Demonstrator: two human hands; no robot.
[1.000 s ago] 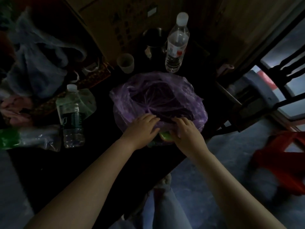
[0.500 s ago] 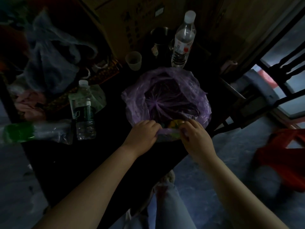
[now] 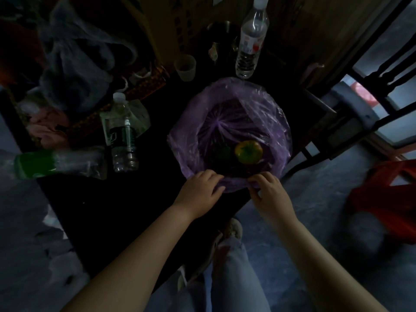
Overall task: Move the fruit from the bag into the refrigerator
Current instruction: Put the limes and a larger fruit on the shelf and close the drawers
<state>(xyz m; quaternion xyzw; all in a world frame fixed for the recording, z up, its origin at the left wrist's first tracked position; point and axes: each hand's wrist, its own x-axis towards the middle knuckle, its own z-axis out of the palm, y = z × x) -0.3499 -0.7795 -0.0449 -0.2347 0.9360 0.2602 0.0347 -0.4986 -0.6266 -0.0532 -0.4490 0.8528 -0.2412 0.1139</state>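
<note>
Purple translucent plastic forms the bag (image 3: 265,104), which sits open-mouthed on a dark table (image 3: 126,199) near the table's front edge.

Head view:
- Fruit: one round yellow-green fruit (image 3: 248,152) lies inside the bag, on its bottom, toward the near right side. A darker green shape (image 3: 222,153) lies just beside it on the left. It is too dim to identify.
- Left hand (image 3: 199,192): fingers curled close together over the bag's near rim, gripping the plastic at the left of the opening.
- Right hand (image 3: 270,194): fingertips bent and bunched, pinching the same near rim at the right of the opening. The two hands are apart, with a folded strip of rim between them.
- Behind the bag: a clear water bottle (image 3: 252,41) with a white cap stands upright. A small pale cup (image 3: 185,67) stands to its left, and a cardboard box (image 3: 180,19) rises beyond.
- Left of the bag: a dark-labelled bottle (image 3: 123,136) stands upright. A green-labelled bottle (image 3: 56,163) lies on its side near the table's left edge.
- Floor, right side: a red object (image 3: 387,199), blurred.
</note>
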